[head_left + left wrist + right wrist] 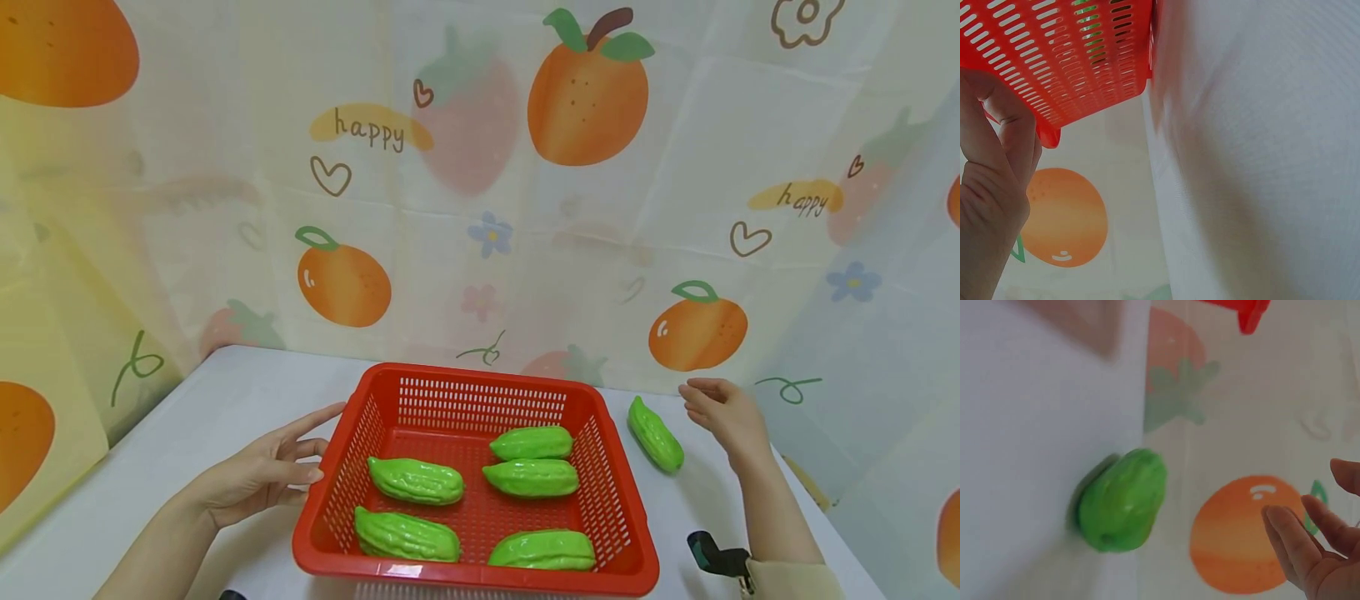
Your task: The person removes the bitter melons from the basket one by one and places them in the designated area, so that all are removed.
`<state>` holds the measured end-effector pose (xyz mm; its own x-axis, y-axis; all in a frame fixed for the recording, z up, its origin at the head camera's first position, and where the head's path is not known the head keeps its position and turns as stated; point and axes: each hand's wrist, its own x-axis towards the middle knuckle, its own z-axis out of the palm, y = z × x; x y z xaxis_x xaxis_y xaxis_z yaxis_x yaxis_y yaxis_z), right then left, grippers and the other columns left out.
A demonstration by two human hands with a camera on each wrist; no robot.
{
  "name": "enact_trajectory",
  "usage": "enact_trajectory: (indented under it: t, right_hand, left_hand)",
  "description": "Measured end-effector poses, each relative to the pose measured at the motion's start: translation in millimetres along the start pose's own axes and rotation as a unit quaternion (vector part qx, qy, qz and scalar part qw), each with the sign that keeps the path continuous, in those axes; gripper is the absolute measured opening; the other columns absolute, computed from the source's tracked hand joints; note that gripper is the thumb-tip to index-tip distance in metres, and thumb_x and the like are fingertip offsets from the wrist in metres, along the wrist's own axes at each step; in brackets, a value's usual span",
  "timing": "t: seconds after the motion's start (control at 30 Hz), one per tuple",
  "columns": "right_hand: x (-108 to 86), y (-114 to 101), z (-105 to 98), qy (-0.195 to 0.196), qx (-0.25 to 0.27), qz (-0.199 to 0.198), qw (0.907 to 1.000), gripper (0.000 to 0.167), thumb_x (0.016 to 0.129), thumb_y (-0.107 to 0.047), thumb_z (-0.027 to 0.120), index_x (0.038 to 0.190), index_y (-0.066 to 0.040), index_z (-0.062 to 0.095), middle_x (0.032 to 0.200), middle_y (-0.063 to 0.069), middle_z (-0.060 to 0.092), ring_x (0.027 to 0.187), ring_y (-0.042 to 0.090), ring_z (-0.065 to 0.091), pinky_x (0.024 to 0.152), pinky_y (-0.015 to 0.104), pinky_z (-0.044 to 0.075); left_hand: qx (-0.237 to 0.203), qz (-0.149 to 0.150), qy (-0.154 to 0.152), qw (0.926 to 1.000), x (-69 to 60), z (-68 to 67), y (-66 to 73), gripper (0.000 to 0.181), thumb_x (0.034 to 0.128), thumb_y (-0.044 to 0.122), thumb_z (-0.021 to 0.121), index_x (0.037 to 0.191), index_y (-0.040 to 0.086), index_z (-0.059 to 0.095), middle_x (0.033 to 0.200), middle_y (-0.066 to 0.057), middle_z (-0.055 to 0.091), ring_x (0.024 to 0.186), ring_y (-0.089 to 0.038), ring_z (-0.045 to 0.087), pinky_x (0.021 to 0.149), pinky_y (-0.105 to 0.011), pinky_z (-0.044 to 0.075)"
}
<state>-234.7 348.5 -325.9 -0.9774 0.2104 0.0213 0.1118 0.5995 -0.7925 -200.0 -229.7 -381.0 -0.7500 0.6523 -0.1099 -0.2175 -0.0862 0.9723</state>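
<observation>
A red plastic basket [472, 575] stands on the white table with several green bitter-melon-like vegetables [416, 481] lying in it. Outside its right side, one more green vegetable [656, 435] lies on the table; the right wrist view shows it too [1124, 501]. My left hand [258, 475] is at the basket's left rim, fingers spread and slightly bent; the left wrist view shows the hand [991, 181] beside the basket's slotted wall [1066, 56]. Raised to the right of the loose vegetable, my right hand [727, 417] holds nothing, its fingers loosely extended [1319, 550].
A patterned curtain [480, 208] with oranges and strawberries hangs behind the white table [255, 383]. A black device [717, 557] is by my right sleeve, and part of a dark object [232, 595] shows at the lower left edge.
</observation>
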Motion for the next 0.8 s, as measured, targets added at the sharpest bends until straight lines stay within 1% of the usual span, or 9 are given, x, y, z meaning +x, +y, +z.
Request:
enact_trajectory:
  t: [0.1,0.27,0.5,0.67,0.8]
  right_hand:
    - [-1.9,-13.9,1.6,0.006,0.003,-0.021,0.9998,0.069,0.100,-0.046,0.050,0.144,0.006,0.041,0.142,0.028,0.049,0.082,-0.016,0.056,0.078,0.010,0.056]
    - [-7.5,-38.0,4.4,0.014,-0.004,-0.049,0.9987,0.067,0.099,-0.047,0.052,0.143,0.003,0.045,0.138,0.023,0.053,0.081,-0.017,0.056,0.080,0.010,0.055]
    - [-17.0,-66.6,7.8,0.009,-0.005,-0.093,0.9956,0.063,0.097,-0.047,0.055,0.140,-0.001,0.050,0.136,0.018,0.056,0.084,-0.018,0.060,0.089,0.017,0.056]
    - [-22.2,-82.5,15.0,0.001,0.016,-0.126,0.9919,0.058,0.097,-0.044,0.057,0.139,-0.003,0.052,0.135,0.018,0.057,0.087,-0.017,0.059,0.086,0.014,0.055]
    - [-26.5,-94.2,21.0,-0.003,0.018,-0.150,0.9885,0.053,0.097,-0.042,0.058,0.137,-0.007,0.055,0.134,0.016,0.059,0.089,-0.014,0.061,0.085,0.011,0.055]
  left_hand:
    - [-0.001,0.000,0.000,1.0000,-0.4,0.5,0.3,0.073,0.0974,0.007,0.051,0.157,0.031,0.017,0.112,0.004,0.063,0.096,-0.011,0.070,0.090,-0.039,0.059]
    - [0.000,-0.001,0.002,1.0000,-0.9,1.1,0.6,0.073,0.0973,0.008,0.052,0.157,0.031,0.017,0.113,0.004,0.063,0.097,-0.011,0.070,0.090,-0.038,0.059]
    - [0.007,-0.004,0.007,0.9999,0.6,-0.4,-1.2,0.073,0.0971,0.008,0.052,0.157,0.033,0.019,0.113,0.003,0.063,0.097,-0.012,0.070,0.089,-0.038,0.060]
    - [0.008,0.006,0.003,0.9999,2.2,-3.4,-4.6,0.068,0.0974,0.009,0.051,0.154,0.037,0.026,0.115,0.002,0.063,0.098,-0.013,0.070,0.088,-0.038,0.060]
    - [0.006,0.005,0.002,1.0000,2.7,-4.0,-5.4,0.067,0.0975,0.009,0.051,0.154,0.037,0.027,0.115,0.002,0.063,0.097,-0.013,0.070,0.088,-0.038,0.060]
